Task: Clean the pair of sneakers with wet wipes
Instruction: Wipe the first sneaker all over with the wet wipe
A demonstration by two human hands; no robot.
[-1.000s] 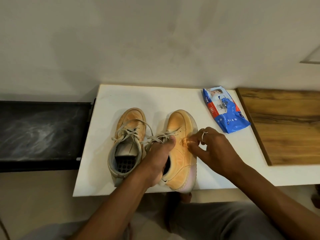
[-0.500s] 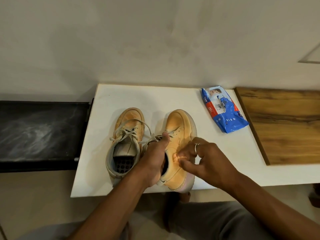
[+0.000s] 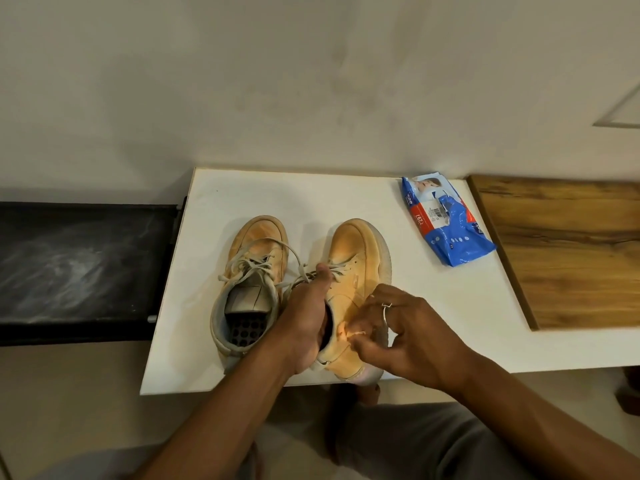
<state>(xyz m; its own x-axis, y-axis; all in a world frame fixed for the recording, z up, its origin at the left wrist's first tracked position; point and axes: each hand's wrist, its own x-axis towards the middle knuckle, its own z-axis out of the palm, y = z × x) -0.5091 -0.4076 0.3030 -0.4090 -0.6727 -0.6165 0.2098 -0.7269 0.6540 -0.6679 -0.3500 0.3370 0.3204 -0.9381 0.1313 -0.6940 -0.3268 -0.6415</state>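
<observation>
Head: left fingers (image 3: 322, 276) grip sneaker (image 3: 358, 256); right fingers (image 3: 379, 296) pinch wipe (image 3: 349, 333); wipes pack (image 3: 446, 230) lies apart.

1. Blue, red and white plastic wet-wipes pack (image 3: 450, 237) on the white counter (image 3: 242, 192): white letters "nee" on the blue panel at its far-left corner; the rest of the word can't be made out.
2. Same pack, red band: white digits, upside down from here, read "297".
3. Same pack: small white barcode sticker (image 3: 437, 212) beside the red band. Bars show, its digits are too small to read.
4. White lettering along the pack's right edge is too blurred to read.
</observation>
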